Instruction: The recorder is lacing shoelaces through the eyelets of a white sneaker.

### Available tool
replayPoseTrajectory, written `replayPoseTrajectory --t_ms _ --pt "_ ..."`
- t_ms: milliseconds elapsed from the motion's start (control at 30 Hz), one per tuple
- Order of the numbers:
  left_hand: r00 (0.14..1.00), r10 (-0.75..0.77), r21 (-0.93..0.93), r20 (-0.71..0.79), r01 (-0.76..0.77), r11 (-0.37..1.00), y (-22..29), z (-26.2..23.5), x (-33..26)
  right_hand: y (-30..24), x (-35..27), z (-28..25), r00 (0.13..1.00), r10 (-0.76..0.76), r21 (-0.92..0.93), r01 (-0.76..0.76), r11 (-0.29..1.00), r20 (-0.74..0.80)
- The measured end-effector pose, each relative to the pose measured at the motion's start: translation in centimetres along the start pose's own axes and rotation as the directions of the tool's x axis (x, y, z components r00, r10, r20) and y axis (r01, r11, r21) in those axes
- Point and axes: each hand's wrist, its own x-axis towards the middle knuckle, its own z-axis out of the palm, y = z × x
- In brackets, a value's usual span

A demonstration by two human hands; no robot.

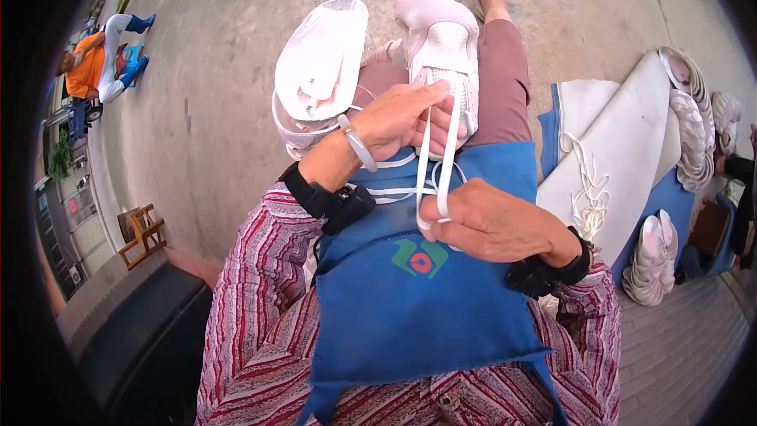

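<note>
A pale pink-white sneaker point(436, 16) lies across my lap, its toe pointing away from me. White shoelace point(447, 159) strands stretch taut from its eyelets toward my body. My left hand point(402, 120) is at the shoe's opening, thumb closed over the lace and fingers curled beneath the strands. Lower and to the right, my right hand point(493, 221) pinches the looped lace ends, above the blue apron point(418, 308). Loose lace loops lie between the hands. Left of the sneaker, a second shoe point(319, 55) has its white sole side turned up; its lower part is partly hidden by my left forearm.
At right, white cloth or sheet material point(607, 138) carries a bundle of white laces point(587, 189). Stacks of pale shoe parts point(694, 126) and another stack point(650, 260) sit beyond it. A wooden stool point(142, 235) stands left; a seated person point(91, 67) is farther off.
</note>
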Motion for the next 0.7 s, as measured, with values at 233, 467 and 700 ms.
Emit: replayPoseTrajectory --t_ms 233,467,700 --pt "0.998 0.07 0.061 -0.003 -0.07 0.996 -1.7 -1.4 -0.6 1.9 0.2 0.4 0.992 0.065 -0.232 -0.039 0.972 0.108" --pt "0.982 0.187 0.52 0.036 -0.178 0.835 -3.9 -3.1 -1.7 7.2 0.9 -2.1 0.733 -0.004 -0.362 -0.331 0.871 -0.681" --pt "0.934 0.35 0.455 -0.074 -0.281 0.845 -3.9 -1.9 -1.2 10.8 3.8 -2.9 0.677 -0.081 -0.559 -0.527 0.641 -0.731"
